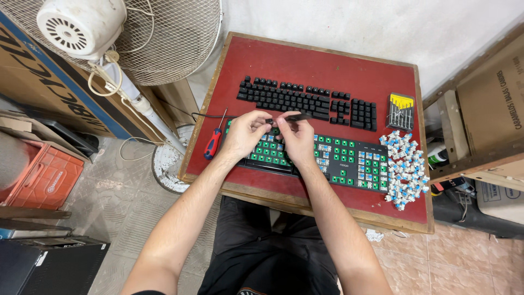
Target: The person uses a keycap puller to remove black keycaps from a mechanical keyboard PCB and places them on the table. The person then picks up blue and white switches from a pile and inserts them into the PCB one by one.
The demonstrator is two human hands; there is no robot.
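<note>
Both hands meet over the left half of the stripped keyboard base (311,158): the left hand (246,134) and the right hand (297,139) each pinch 1 end of a slim dark tool (289,117), probably a switch puller, held level just above the green plate; what sits at its tip is too small to tell. The grips look narrow, fingertips only, so the tool could twist or slip out, and a slip downward could scrape the plate or bend a pin on 1 of the blue switches still seated on the right half. The heap of loose blue switches (405,169) lies beside the base's right end and near the table's edge (426,218); a nudge from the right forearm could likely send some to the floor, where a few small bits already lie. The set of black keycaps (305,101), laid out in rows, sits behind the hands, with a yellow-and-black precision screwdriver case (400,112) at its right. A red-handled screwdriver (213,143) rests by the left wrist, close enough to be knocked. A white pedestal fan (109,38) crowds the table's left corner, cardboard boxes on both sides.
</note>
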